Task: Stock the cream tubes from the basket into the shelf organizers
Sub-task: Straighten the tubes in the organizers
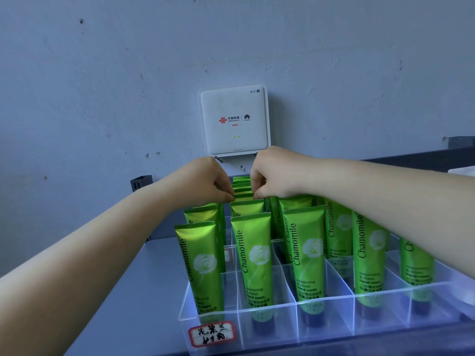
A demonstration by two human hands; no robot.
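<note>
Several green Chamomile hand cream tubes (255, 268) stand cap-down in a clear acrylic organizer (326, 301) split into compartments on the shelf. My left hand (203, 182) and my right hand (276, 173) reach over the rows to the back of the second column. Both pinch the top edge of one green tube (244, 197) between thumb and fingers, left hand at its left corner, right hand at its right corner. More tube tops line up behind it. The basket is out of view.
A white WiFi router (234, 120) hangs on the grey wall just behind my hands. A handwritten red-bordered label (212, 334) sticks to the organizer's front left. A dark shelf bracket (141, 182) sits at the left, and a dark shelf edge (424, 158) runs right.
</note>
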